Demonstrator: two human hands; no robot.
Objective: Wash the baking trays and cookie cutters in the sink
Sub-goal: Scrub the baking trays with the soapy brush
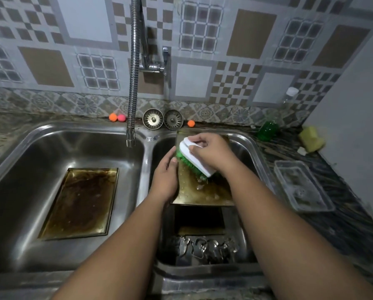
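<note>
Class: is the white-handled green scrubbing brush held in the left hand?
No, the right hand grips the white-handled green scrubbing brush.

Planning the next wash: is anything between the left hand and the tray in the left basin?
Only the sink's divider ridge. Nothing lies on the left-basin tray. The left hand holds the right-basin tray's edge.

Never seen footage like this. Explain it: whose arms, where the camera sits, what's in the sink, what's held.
No machine: these are a person's bare arms, filmed by one wide-angle head camera looking down. The right hand grips a white, green-bristled brush against a dirty tray propped in the right basin. The left hand steadies that tray's left edge. Cookie cutters lie nearer in the same basin; a second tray lies in the left basin. On the counter: green bottle, sponge, clear box.
</note>
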